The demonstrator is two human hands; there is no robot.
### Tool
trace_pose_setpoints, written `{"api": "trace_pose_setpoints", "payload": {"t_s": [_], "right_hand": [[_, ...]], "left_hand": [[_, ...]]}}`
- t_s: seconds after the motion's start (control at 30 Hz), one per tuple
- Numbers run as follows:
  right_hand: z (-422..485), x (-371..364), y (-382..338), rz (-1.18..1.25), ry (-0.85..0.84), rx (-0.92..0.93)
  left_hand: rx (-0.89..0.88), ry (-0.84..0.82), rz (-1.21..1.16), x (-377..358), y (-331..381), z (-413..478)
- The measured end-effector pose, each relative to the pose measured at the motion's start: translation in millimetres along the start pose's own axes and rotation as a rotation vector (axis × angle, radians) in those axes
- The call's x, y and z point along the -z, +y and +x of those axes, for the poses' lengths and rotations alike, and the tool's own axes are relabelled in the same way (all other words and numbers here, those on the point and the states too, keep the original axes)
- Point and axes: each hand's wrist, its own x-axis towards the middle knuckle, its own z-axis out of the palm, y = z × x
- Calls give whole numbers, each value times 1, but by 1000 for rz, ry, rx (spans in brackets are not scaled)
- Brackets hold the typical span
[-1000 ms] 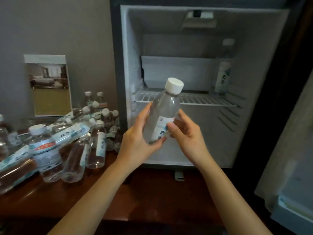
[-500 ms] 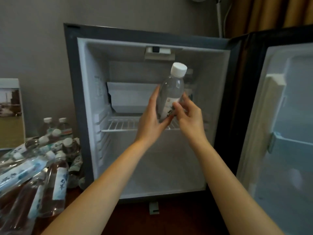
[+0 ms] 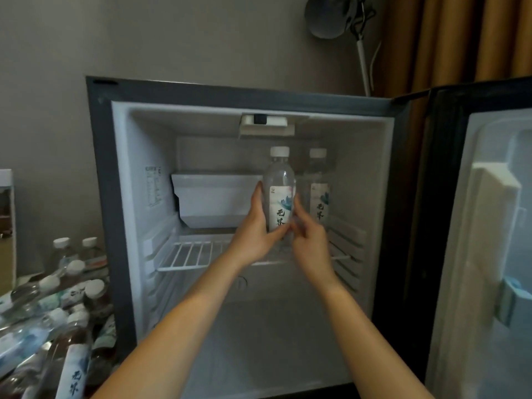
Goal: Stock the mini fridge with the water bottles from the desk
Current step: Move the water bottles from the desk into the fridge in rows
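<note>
The mini fridge (image 3: 115,174) stands open in front of me. Both hands hold one clear water bottle (image 3: 280,182) with a white cap upright inside it, over the right part of the wire shelf (image 3: 190,256). My left hand (image 3: 254,231) grips its left side and base. My right hand (image 3: 309,240) holds its lower right side, blurred. A second bottle (image 3: 319,194) stands upright on the shelf just behind and to the right. Several more bottles (image 3: 63,300) lie piled on the desk at the lower left.
A white freezer box (image 3: 216,197) sits at the back left above the shelf. The fridge door (image 3: 495,226) hangs open on the right. A framed picture (image 3: 5,226) leans at the far left. A lamp (image 3: 334,15) and an orange curtain (image 3: 460,38) are behind the fridge.
Both hands have carried the bottle from in front of the fridge into it, deeper and lower toward the shelf, beside the standing bottle. My view has shifted up and to the right.
</note>
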Motion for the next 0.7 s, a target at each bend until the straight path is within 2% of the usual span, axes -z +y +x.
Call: {"api": "trace_pose_setpoints", "payload": {"t_s": [0.3, 0.7], "right_hand": [[10, 2, 25, -279, 83, -79], [19, 10, 29, -300, 94, -129]], "left_hand": [[59, 29, 118, -20, -4, 34], [161, 18, 133, -32, -5, 43]]}}
